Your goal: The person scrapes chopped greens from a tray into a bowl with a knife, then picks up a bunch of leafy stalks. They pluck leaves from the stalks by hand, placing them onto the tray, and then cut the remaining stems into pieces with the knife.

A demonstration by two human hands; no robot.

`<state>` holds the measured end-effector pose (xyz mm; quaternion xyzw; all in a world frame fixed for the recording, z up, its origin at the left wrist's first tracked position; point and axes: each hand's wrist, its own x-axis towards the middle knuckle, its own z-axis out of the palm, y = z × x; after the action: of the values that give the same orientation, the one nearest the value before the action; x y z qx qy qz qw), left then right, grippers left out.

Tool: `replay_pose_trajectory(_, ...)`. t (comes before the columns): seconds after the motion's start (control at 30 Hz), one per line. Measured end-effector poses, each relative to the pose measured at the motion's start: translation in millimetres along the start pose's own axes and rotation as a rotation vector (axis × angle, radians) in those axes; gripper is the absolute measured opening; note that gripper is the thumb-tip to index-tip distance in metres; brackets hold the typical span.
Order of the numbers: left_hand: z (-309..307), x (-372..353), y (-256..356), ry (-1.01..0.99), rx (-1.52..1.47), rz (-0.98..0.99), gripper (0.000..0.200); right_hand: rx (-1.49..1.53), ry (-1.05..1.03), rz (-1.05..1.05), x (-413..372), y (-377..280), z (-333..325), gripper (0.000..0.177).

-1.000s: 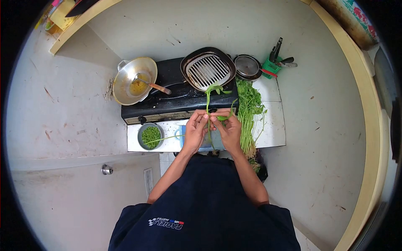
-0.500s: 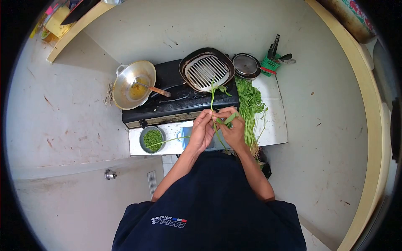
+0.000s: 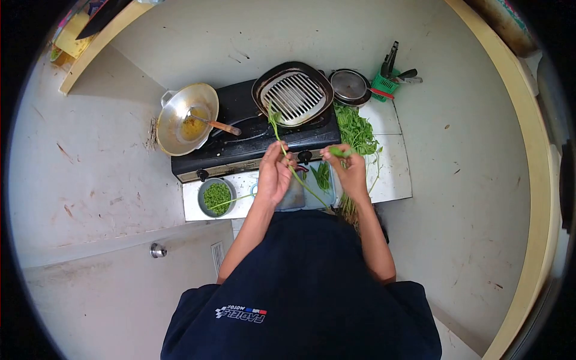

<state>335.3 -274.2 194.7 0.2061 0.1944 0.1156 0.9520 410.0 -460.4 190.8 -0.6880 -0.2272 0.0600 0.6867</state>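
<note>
You are holding the long green stem (image 3: pixel 306 187) slanting over the stove's near edge and the blue tray (image 3: pixel 332 186), leafy tip far; your left hand (image 3: pixel 275 177) is pinching it between its fingers, probably to steady it. Your right hand (image 3: pixel 351 171) is gripping a soft green leaf (image 3: pixel 339 152) to the right, clear of the stem. Loose leaves (image 3: pixel 322 176) are lying in the tray, likely within easy reach. Right, slender bundled greens (image 3: pixel 358 129) are spreading over the smooth white table (image 3: pixel 390 162); left, a round bowl (image 3: pixel 200 198) is containing fine-cut greens (image 3: pixel 216 195). Farther, a ribbed, squarish pan (image 3: pixel 297 99) and a rounded metal wok (image 3: pixel 171 123) are resting on the black stove (image 3: pixel 234 96).
</note>
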Motion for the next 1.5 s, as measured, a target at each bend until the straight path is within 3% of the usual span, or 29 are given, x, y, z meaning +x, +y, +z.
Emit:
replay_pose_trajectory(0.07, -9, 1, 5, -0.013, 0.028, 0.03, 0.009, 0.063, 0.022, 0.21, -6, 29, -13, 0.014)
replay_pose_trajectory(0.1, -13, 2, 7, -0.009, 0.044, 0.041, 0.01, -0.27, -0.034, 0.272, -9, 30, -21, 0.014)
replay_pose_trajectory(0.2, -18, 1, 11, 0.003, 0.061, 0.065, 0.011, -0.642, -0.132, 0.281, -41, 106, -38, 0.021)
replay_pose_trajectory(0.37, -22, -4, 15, 0.008, 0.084, 0.088, 0.02, -0.543, -0.197, 0.422, -85, 169, -49, 0.011)
replay_pose_trajectory(0.83, -15, -8, 17, -0.014, 0.152, 0.071, 0.024, -0.674, -0.108, 0.441, -45, 140, -31, 0.01)
replay_pose_trajectory(0.93, -17, -9, 18, -0.015, 0.152, 0.076, 0.024, -0.706, -0.075, 0.291, -41, 131, -25, 0.012)
replay_pose_trajectory(1.23, -22, -12, 20, 0.012, 0.167, 0.072, 0.025, -0.611, -0.105, 0.406, -33, 136, -25, 0.011)
replay_pose_trajectory(1.43, -24, -10, 17, -0.013, 0.169, 0.065, 0.022, -0.565, 0.042, 0.217, -31, 136, -18, 0.006)
replay_pose_trajectory(1.5, -25, -10, 17, -0.029, 0.172, 0.066, 0.02, -0.646, -0.065, 0.208, -41, 166, -24, 0.009)
